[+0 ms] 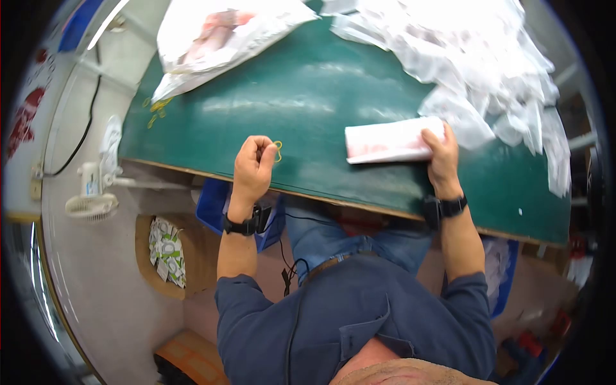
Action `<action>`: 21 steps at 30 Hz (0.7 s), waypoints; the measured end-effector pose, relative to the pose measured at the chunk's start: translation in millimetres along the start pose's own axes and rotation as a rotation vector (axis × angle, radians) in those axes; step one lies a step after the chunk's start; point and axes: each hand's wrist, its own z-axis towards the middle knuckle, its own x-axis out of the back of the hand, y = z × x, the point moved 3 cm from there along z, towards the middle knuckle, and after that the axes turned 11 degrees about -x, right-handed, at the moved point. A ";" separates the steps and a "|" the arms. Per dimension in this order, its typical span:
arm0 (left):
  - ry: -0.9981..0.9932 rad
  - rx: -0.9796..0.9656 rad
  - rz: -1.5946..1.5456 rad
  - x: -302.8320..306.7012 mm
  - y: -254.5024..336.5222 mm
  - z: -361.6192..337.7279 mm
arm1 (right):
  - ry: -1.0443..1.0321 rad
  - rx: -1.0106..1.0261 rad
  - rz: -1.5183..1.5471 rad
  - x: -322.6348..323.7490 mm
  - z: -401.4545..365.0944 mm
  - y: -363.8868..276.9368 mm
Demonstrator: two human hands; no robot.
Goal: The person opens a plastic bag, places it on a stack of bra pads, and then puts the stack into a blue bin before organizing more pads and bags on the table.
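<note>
Between the thumb and fingers of my left hand (255, 165) is a yellow rubber band (278, 151), held just above the green table near its front edge. My right hand (441, 154) grips the right end of a flat, folded white plastic packet (388, 141) with a pinkish tint along its lower side. The thumb lies on top of the packet, and some fingers are hidden behind it. A gap of bare table separates the rubber band from the packet.
Several loose yellow rubber bands (158, 110) lie at the table's left edge. A white bag with pinkish contents (218, 45) sits at the back left. Crumpled white plastic bags (468, 58) are heaped at the back right. Blue bins (210, 204) stand below the green table (308, 96).
</note>
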 end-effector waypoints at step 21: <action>0.919 0.300 0.512 379.8 -274.1 134.8 | 0.040 0.074 -0.151 -8.7 0.5 20.4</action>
